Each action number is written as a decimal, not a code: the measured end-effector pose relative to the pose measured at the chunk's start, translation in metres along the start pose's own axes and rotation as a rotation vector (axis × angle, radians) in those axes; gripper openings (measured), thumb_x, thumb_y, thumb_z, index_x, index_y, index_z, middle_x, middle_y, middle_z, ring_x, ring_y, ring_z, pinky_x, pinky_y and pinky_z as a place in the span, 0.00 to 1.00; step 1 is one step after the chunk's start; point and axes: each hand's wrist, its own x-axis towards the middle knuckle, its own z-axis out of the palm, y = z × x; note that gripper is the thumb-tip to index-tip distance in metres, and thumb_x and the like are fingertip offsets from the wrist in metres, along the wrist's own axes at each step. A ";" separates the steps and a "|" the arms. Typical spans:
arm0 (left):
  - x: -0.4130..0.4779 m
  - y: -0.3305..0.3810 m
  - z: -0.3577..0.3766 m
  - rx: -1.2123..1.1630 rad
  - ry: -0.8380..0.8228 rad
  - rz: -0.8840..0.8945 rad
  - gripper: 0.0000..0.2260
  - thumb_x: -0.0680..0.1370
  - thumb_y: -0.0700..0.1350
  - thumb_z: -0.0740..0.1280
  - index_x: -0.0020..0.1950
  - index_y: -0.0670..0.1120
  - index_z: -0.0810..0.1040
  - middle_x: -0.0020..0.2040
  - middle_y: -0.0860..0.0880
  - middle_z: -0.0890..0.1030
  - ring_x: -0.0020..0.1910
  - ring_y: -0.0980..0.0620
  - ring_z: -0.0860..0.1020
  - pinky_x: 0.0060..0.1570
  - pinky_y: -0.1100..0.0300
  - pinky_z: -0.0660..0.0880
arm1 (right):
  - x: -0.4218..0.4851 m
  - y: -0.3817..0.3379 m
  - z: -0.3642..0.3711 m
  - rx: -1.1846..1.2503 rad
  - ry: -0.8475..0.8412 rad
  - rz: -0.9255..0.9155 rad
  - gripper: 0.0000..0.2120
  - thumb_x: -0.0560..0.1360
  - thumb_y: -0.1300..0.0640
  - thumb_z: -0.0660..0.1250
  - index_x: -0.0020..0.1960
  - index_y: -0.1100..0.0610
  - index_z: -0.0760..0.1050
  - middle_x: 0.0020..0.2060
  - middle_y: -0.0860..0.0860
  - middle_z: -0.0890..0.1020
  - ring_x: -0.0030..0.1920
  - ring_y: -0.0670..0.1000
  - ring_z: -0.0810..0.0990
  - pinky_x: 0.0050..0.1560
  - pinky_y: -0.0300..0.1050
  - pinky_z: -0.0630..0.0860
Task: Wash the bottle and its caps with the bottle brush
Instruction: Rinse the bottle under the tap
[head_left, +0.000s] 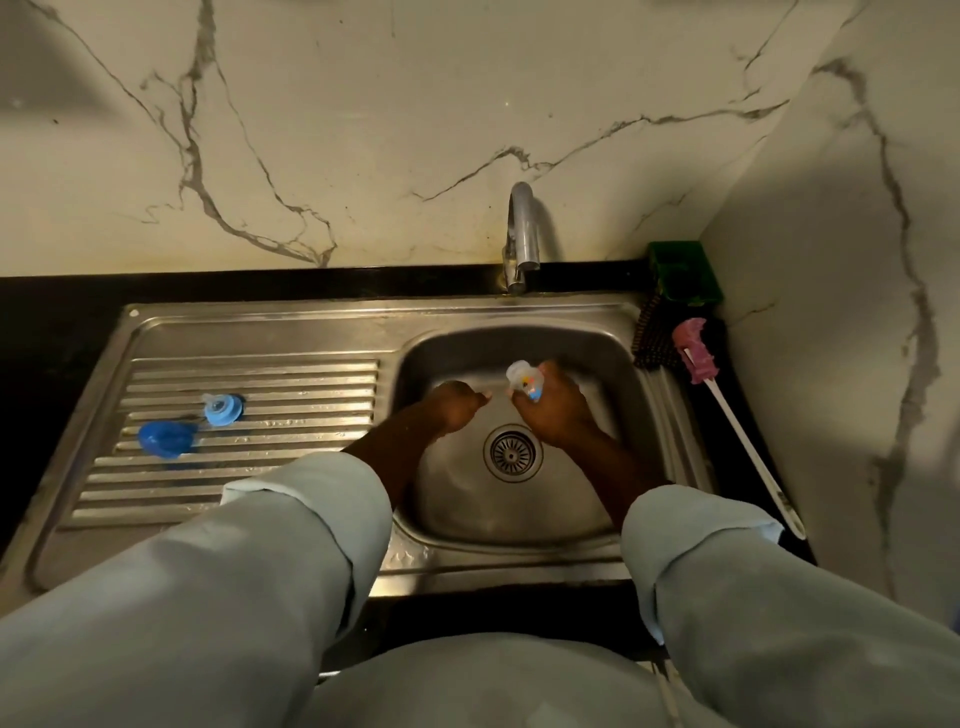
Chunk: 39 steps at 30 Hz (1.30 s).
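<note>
Holding the small clear plastic bottle (524, 382) over the steel basin, my right hand (553, 410) wraps its fingers around the lower body, where a bright printed picture shows between them; the round open neck points up and to the left. My left hand (457, 405) hangs just beside it with the fingers curled in loosely and the thumb sticking out toward the bottle, gripping nothing.

Both caps lie on the ribbed draining board of the sink (249, 338), well away from my hands: a pale blue ring cap (223, 409) with a clear teat, and a darker blue domed cap (165, 439) near it, in front and to the left.

On the dark counter to the right, the bottle brush (727, 410) lies untouched, its pink spongy head toward the wall and its long white handle slanting toward me. A curved chrome tap (522, 234) stands behind the basin.
</note>
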 end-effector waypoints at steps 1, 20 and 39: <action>-0.001 0.001 -0.001 0.083 0.065 0.074 0.17 0.83 0.56 0.63 0.61 0.43 0.78 0.58 0.44 0.81 0.57 0.46 0.79 0.57 0.53 0.74 | -0.002 -0.003 -0.002 0.008 0.064 -0.049 0.28 0.76 0.41 0.70 0.69 0.53 0.66 0.59 0.56 0.78 0.57 0.57 0.80 0.48 0.46 0.74; -0.022 -0.028 0.012 0.290 0.164 0.251 0.16 0.78 0.53 0.72 0.60 0.45 0.80 0.60 0.47 0.81 0.59 0.48 0.79 0.62 0.57 0.74 | -0.026 0.027 -0.017 -0.365 -0.187 -0.038 0.30 0.65 0.38 0.78 0.62 0.47 0.72 0.57 0.52 0.80 0.55 0.56 0.80 0.52 0.47 0.78; -0.058 -0.087 -0.068 0.185 0.499 0.410 0.06 0.74 0.46 0.73 0.45 0.43 0.83 0.44 0.45 0.81 0.43 0.49 0.79 0.45 0.59 0.74 | -0.032 -0.079 0.042 0.013 -0.132 -0.316 0.27 0.72 0.42 0.75 0.60 0.49 0.63 0.53 0.51 0.77 0.50 0.52 0.79 0.48 0.50 0.79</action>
